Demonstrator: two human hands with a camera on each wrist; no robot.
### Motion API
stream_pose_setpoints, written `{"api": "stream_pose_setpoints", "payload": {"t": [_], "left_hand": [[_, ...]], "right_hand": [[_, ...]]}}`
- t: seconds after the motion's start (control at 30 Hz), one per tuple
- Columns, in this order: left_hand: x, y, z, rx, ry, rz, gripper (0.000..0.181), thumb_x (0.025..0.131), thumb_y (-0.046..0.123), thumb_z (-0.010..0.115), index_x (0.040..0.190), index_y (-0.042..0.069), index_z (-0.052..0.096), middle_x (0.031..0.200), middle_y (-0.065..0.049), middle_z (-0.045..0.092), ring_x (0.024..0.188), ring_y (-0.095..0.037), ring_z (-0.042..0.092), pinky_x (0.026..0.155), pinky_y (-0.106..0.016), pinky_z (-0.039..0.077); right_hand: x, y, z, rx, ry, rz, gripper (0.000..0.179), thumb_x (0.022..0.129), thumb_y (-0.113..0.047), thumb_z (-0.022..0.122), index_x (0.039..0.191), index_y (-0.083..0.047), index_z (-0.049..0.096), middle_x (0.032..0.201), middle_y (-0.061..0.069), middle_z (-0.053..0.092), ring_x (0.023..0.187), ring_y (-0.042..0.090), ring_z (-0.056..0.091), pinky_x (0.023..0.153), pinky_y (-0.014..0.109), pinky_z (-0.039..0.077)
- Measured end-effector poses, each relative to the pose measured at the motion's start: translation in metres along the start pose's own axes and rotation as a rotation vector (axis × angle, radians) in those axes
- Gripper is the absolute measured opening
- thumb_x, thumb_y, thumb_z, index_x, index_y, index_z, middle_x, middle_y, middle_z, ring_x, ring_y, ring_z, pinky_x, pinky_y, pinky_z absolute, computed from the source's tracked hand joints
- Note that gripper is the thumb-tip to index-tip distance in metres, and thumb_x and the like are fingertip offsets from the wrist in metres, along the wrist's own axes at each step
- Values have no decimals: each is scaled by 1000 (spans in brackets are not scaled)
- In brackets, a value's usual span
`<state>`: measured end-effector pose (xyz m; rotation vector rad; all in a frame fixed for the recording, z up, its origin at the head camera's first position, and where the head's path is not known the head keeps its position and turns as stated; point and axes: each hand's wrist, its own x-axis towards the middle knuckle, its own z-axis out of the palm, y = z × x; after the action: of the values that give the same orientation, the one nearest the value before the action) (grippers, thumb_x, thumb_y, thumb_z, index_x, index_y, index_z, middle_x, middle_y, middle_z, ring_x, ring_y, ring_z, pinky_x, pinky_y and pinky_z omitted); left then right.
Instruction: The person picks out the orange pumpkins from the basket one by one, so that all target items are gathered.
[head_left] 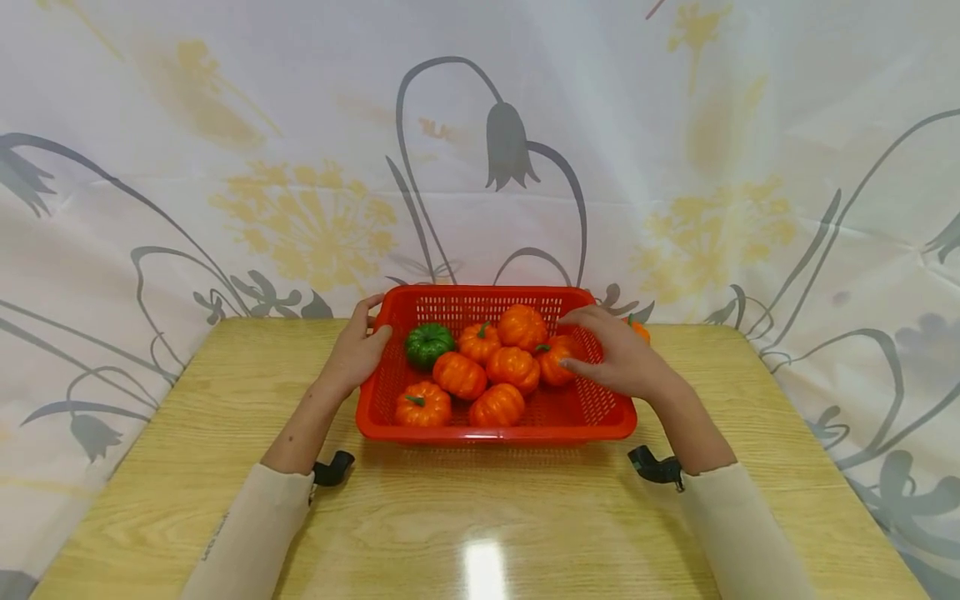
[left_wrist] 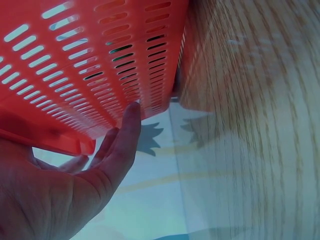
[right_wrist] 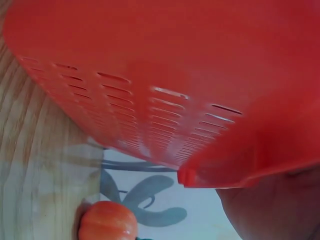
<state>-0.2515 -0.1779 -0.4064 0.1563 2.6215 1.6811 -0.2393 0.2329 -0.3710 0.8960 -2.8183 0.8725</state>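
A red plastic basket (head_left: 495, 432) with slotted walls holds several small orange pumpkins (head_left: 513, 370) and one green pumpkin (head_left: 430, 346). At its left end, my left hand (head_left: 356, 354) holds the rim, thumb near the top edge. In the left wrist view, fingers of that hand (left_wrist: 75, 190) pass below the rim, outside the wall. My right hand (head_left: 618, 354) reaches over the right rim, thumb and fingers spread around an orange pumpkin (head_left: 557, 360) inside; whether they touch it is unclear. In the right wrist view, the basket wall (right_wrist: 125, 65) hides most of this hand.
Another orange pumpkin (right_wrist: 107, 221) lies on the wooden table (head_left: 450, 508) outside the basket, beyond its right end, partly hidden by the right hand in the head view. A flower-patterned cloth (head_left: 300, 100) hangs behind the table. Dark wrist mounts (head_left: 333, 468) sit below both forearms.
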Motion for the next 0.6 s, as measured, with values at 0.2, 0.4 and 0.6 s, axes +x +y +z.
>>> {"api": "stream_pose_setpoints", "payload": {"t": [0.2,0.4,0.6], "left_hand": [[0,0,-2,-6,3,6,63,110,21,44,169,15,23,136,-26,52,114,-43,66,83,-44,64],[0,0,-1,-8,2,6,63,110,21,44,169,14,23,135,-26,53,114,-42,66,83,-42,63],[-1,2,0,-8,-5,10,63,110,21,43,169,14,21,137,-27,52,114,-43,66,84,-43,63]], "right_hand": [[5,-3,7,-35,-25,-1,55,93,-19,83,141,-1,63,142,16,59,130,37,57,112,58,47],[11,-6,12,-121,-54,24,61,90,-23,85,143,-2,62,141,16,59,129,35,56,114,56,46],[13,-4,17,-266,-75,26,76,85,-31,90,146,1,59,146,20,55,138,39,50,119,56,41]]}}
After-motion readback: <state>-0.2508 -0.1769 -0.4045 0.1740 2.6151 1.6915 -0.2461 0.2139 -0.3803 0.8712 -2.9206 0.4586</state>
